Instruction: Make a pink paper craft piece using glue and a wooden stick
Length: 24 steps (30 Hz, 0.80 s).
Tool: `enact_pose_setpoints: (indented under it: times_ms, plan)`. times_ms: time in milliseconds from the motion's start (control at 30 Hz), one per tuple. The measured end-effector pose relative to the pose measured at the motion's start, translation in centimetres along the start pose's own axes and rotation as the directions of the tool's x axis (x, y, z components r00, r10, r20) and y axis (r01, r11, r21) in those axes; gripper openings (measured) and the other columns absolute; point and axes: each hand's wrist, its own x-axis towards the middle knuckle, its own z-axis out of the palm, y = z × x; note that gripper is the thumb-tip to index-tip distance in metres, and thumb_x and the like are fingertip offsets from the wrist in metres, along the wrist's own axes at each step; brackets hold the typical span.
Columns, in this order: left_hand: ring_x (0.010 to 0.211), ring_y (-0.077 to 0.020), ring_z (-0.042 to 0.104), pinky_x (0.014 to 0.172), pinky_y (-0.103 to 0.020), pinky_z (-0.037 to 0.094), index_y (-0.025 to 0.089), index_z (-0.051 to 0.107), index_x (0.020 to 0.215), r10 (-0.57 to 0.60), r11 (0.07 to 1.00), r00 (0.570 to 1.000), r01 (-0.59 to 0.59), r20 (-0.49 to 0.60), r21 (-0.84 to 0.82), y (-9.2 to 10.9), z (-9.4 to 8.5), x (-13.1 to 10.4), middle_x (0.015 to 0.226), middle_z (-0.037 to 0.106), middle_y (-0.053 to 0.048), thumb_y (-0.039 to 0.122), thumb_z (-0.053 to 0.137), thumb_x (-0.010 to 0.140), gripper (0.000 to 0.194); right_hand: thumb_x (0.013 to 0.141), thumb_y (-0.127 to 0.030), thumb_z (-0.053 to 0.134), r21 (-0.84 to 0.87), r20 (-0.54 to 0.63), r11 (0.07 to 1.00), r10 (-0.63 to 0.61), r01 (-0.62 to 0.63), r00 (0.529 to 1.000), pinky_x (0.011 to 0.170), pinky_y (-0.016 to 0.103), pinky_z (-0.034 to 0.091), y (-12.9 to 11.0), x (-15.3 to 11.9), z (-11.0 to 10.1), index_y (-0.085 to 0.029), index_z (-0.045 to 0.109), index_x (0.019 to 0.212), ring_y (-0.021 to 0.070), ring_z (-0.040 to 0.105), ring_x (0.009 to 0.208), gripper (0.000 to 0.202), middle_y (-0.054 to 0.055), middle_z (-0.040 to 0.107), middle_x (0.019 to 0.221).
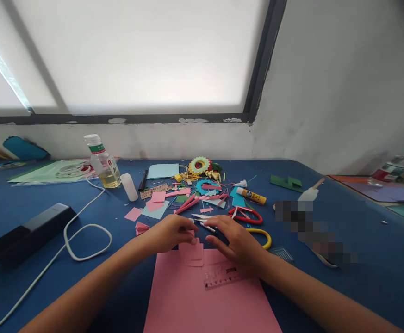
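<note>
The sheet (188, 300) is big, flat and pink. It lies on the blue surface (378, 254). The squares (189, 252) are small and the same pink. They look flat and sit one over the other, a bit crooked, across the far edge of the sheet. The ruler (222, 275) is clear, with dark marks, and it lies tilted on the far right part of the sheet.

The left hand (169, 233) is at the far edge of the sheet, with the squares right by its fingers. Its thumb and first finger are bent and near each other. I cannot tell if they pinch a square. The right hand (238, 240) is over the far right corner of the sheet. Its thumb and fingers are spread apart, and the ruler is on the near side of them, partly hidden by the hand.

Past the sheet, to the right, are red scissors (250, 222), a yellow handle (269, 238) and a glue stick (252, 196). Lots of paper scraps (158, 196) lie past the sheet too. A bottle (106, 166) stands far to the left of the sheet.
</note>
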Motion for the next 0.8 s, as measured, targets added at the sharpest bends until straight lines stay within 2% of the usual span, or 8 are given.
enact_pose_setpoints:
  times_ms: [133,267,400,533,667,733,800]
  plan:
    - [0.074,-0.0174,0.06,0.067,-0.024,0.044,0.015,0.068,0.073,-0.049,0.996,0.99,0.038,-0.134,-0.084,0.1,-0.1,-0.1,0.074,0.068,-0.002,0.031,0.062,0.071,0.017,0.088,-0.028,0.049,0.007,-0.011,0.999,-0.047,0.047,0.999,0.083,0.038,0.05,0.0,-0.6,0.0,-0.016,0.055,0.104,0.0224,0.058,0.096,0.02,0.011,0.063,0.099]
    - [0.082,-0.0173,0.059,0.076,-0.026,0.043,0.019,0.072,0.077,-0.051,0.99,0.971,0.017,-0.235,-0.143,0.0,-0.2,0.0,0.087,0.067,-0.003,0.032,0.063,0.07,0.017,0.088,-0.026,0.05,-0.005,-0.036,0.996,-0.089,0.089,0.995,0.081,0.036,0.05,0.1,-0.7,0.1,-0.018,0.055,0.106,0.0212,0.06,0.093,0.02,0.01,0.064,0.097]
    - [0.075,-0.0181,0.059,0.068,-0.027,0.043,0.018,0.073,0.079,-0.109,0.973,0.951,0.043,-0.29,-0.225,-0.1,-0.1,-0.2,0.081,0.067,-0.005,0.034,0.066,0.067,0.021,0.088,-0.024,0.051,-0.025,-0.082,0.992,-0.126,0.124,0.989,0.073,0.034,0.051,0.1,-0.8,0.2,-0.018,0.055,0.106,0.0198,0.061,0.084,0.02,0.009,0.064,0.091]
    - [0.074,-0.018,0.06,0.067,-0.026,0.045,0.017,0.072,0.075,-0.194,0.924,0.941,0.081,-0.277,-0.373,0.2,0.2,-0.4,0.077,0.07,-0.005,0.034,0.069,0.063,0.021,0.086,-0.024,0.053,-0.055,-0.102,0.985,-0.166,0.161,0.981,0.065,0.031,0.051,-0.3,-0.8,0.3,-0.017,0.056,0.107,0.0189,0.061,0.074,0.022,0.008,0.065,0.084]
    - [0.067,-0.0134,0.06,0.061,-0.022,0.045,0.015,0.07,0.076,-0.248,0.839,0.943,0.093,-0.224,-0.536,0.9,1.3,-0.5,0.074,0.069,-0.004,0.037,0.069,0.065,0.024,0.086,-0.02,0.053,-0.063,-0.107,0.98,-0.196,0.19,0.975,0.061,0.028,0.049,-0.9,-0.9,0.2,-0.017,0.056,0.111,0.0172,0.062,0.071,0.024,0.007,0.066,0.083]
    - [0.062,-0.0109,0.059,0.057,-0.02,0.045,0.015,0.068,0.077,-0.259,0.794,0.947,0.097,-0.19,-0.6,1.3,2.0,-0.6,0.072,0.068,-0.003,0.04,0.068,0.067,0.027,0.087,-0.017,0.052,-0.004,-0.109,0.98,-0.2,0.201,0.974,0.061,0.026,0.049,-1.2,-0.9,0.1,-0.017,0.056,0.111,0.0155,0.063,0.071,0.024,0.006,0.067,0.082]
    - [0.059,-0.0097,0.059,0.057,-0.02,0.046,0.015,0.068,0.078,-0.253,0.758,0.955,0.095,-0.157,-0.645,1.7,2.5,-0.7,0.071,0.068,-0.002,0.041,0.067,0.068,0.028,0.087,-0.016,0.051,0.123,-0.115,0.978,-0.153,0.167,0.982,0.062,0.024,0.049,-1.5,-0.9,0.1,-0.019,0.06,0.105,0.0138,0.063,0.072,0.019,0.005,0.068,0.082]
